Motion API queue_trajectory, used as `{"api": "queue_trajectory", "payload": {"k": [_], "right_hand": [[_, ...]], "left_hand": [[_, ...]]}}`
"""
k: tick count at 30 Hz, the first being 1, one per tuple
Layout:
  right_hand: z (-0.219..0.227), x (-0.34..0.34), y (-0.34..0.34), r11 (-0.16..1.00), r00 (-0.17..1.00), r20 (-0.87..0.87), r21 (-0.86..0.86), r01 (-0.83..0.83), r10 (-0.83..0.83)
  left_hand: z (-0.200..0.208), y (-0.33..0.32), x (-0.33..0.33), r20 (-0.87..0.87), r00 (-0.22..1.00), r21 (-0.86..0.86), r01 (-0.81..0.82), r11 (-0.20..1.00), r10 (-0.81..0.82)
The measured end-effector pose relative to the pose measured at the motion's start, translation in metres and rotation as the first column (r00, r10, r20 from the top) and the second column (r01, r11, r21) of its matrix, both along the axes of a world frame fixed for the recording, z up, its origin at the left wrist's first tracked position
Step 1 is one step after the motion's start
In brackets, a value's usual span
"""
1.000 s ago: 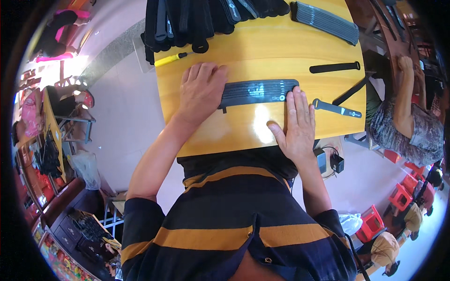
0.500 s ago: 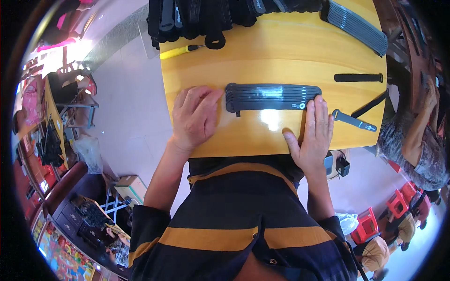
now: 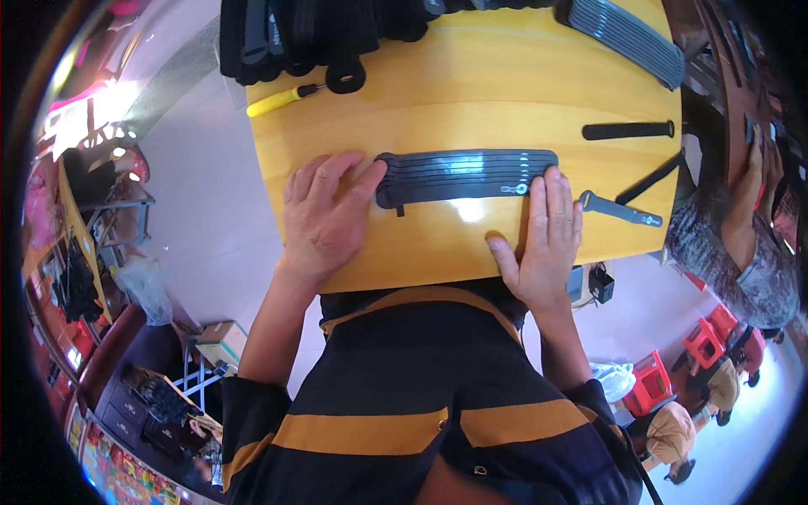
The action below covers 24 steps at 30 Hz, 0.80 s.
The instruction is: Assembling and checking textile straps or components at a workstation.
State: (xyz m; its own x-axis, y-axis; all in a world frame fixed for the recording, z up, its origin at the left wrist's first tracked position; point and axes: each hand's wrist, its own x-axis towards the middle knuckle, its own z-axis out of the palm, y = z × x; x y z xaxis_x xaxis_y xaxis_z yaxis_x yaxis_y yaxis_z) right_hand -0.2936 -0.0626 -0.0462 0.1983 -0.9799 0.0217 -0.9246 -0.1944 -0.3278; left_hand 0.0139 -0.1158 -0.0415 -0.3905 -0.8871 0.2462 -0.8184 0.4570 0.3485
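Note:
A fanned row of dark grey hook-and-loop cable straps (image 3: 454, 177) lies crosswise on the yellow wooden table (image 3: 454, 93) in front of me. At its left end my left hand (image 3: 324, 215) is open, with the index fingertip against the rounded strap heads. My right hand (image 3: 549, 240) lies flat and open on the table, its fingertips touching the lower right corner of the row. A small black tab sticks out below the row near its left end. Right of my right hand lie a loose grey strap (image 3: 621, 209) and a black strap (image 3: 650, 179).
Another black strap (image 3: 627, 130) lies farther right. A second fanned strap bundle (image 3: 627, 38) sits at the far right corner. Dark straps (image 3: 295, 34) are heaped at the far left, beside a yellow-handled screwdriver (image 3: 282, 101). A person (image 3: 732, 252) works to the right, near red stools (image 3: 652, 383).
My left hand has opened out and come against the left end of the strap row. The right hand stays at the right end. The whole view has shifted slightly.

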Motion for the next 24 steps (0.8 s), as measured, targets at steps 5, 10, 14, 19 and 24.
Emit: {"api": "queue_trajectory", "payload": {"k": [5, 10, 14, 19, 24], "right_hand": [[0.000, 0.001, 0.001, 1.000, 1.000, 0.014, -0.009, 0.012, -0.011], [-0.002, -0.002, 0.002, 0.999, 1.000, 0.024, -0.048, 0.003, -0.002], [0.000, 0.003, 0.002, 0.996, 0.996, 0.085, -0.081, 0.031, -0.024], [0.005, 0.025, -0.004, 0.995, 0.991, 0.135, -0.104, -0.009, 0.023], [-0.005, 0.032, -0.010, 0.996, 0.987, 0.158, -0.083, -0.014, 0.027]], "left_hand": [[0.001, 0.001, -0.002, 0.010, 1.000, 0.004, -0.014, 1.000, 0.013], [0.001, 0.001, -0.005, 0.042, 0.999, -0.028, 0.005, 1.000, -0.004], [-0.001, 0.001, -0.004, 0.040, 0.999, -0.045, -0.012, 0.999, 0.014], [-0.001, 0.001, -0.003, 0.014, 1.000, -0.038, -0.010, 0.999, 0.010], [0.000, 0.000, -0.003, 0.010, 1.000, -0.032, -0.009, 0.999, 0.009]]}}
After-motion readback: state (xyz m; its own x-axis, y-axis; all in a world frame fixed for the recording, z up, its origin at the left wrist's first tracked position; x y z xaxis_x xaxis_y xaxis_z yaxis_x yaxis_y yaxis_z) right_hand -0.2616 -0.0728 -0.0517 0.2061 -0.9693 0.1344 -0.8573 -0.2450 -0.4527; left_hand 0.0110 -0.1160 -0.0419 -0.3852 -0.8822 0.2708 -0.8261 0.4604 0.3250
